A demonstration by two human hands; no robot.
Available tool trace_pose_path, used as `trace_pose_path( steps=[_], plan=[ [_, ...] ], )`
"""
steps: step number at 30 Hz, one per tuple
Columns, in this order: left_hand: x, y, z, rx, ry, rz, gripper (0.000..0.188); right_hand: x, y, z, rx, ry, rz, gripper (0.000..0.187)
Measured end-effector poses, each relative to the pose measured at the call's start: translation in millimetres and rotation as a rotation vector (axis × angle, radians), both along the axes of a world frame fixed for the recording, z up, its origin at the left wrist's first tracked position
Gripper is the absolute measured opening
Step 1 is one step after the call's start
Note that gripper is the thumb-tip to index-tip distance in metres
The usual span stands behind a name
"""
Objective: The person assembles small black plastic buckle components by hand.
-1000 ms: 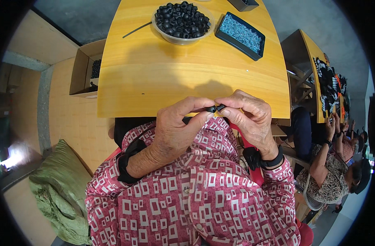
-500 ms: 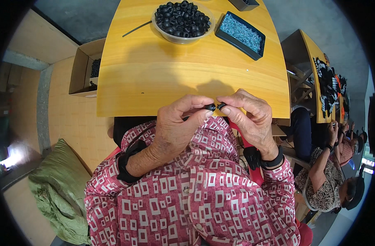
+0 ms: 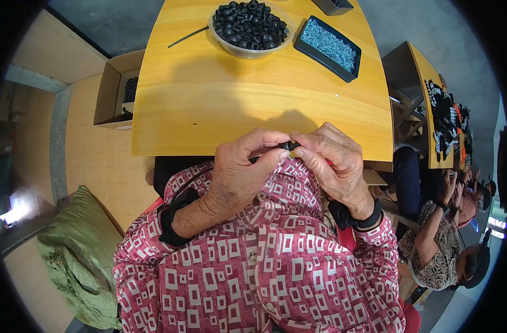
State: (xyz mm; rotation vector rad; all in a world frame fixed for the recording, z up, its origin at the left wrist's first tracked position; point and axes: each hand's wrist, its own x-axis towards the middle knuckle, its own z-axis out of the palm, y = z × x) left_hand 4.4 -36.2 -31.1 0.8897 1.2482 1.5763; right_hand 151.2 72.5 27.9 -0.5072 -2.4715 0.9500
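My left hand [image 3: 231,172] pinches a small rounded black piece [image 3: 285,146] between thumb and fingertips, just past the near edge of the wooden table. My right hand [image 3: 336,164], also closed in a pinch, holds a second small black piece [image 3: 295,145] against the first. The two pieces meet end to end; fingertips partly cover them, and whether they are joined I cannot tell. Beyond the hands, a clear plastic bowl [image 3: 252,54] is heaped with black, cap-like pieces [image 3: 248,25]. To its right lies a black tray [image 3: 326,69] full of tiny bluish, shiny bits [image 3: 330,44].
A thin black rod [image 3: 188,37] pokes out left of the bowl on the yellow table [image 3: 209,111]. A cardboard box [image 3: 110,94] with black pieces stands to the left, a green sack [image 3: 79,261] below it. People sit at another table [image 3: 422,72] on the right.
My right hand has moved slightly left, bringing its black piece from a small gap into contact with the one in my left hand. The view has shifted a little.
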Motion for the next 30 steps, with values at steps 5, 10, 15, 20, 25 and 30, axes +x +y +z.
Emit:
trace_pose_path(
  steps=[5,10,15,20,25,30],
  plan=[
    [0,-1,-1,0.017,0.155,0.023,0.017,0,-2,2,0.280,-0.034,0.047,0.021],
    [1,-1,-6,-0.054,-0.021,-0.042,0.016,2,-5,0,0.380,-0.065,0.048,0.026],
    [1,-2,-8,-0.051,-0.043,-0.060,0.016,7,-3,1,0.437,-0.166,0.111,0.035],
    [-1,-4,-10,-0.044,0.006,-0.072,0.015,2,-9,13,0.527,-0.235,0.126,0.033],
    [-5,-9,-9,-0.114,-0.006,-0.141,0.015,1,-11,12,0.536,-0.269,0.160,0.031],
    [-7,-8,-9,-0.097,-0.140,-0.182,0.016,4,-4,8,0.257,-0.137,0.117,0.026]
  ],
)
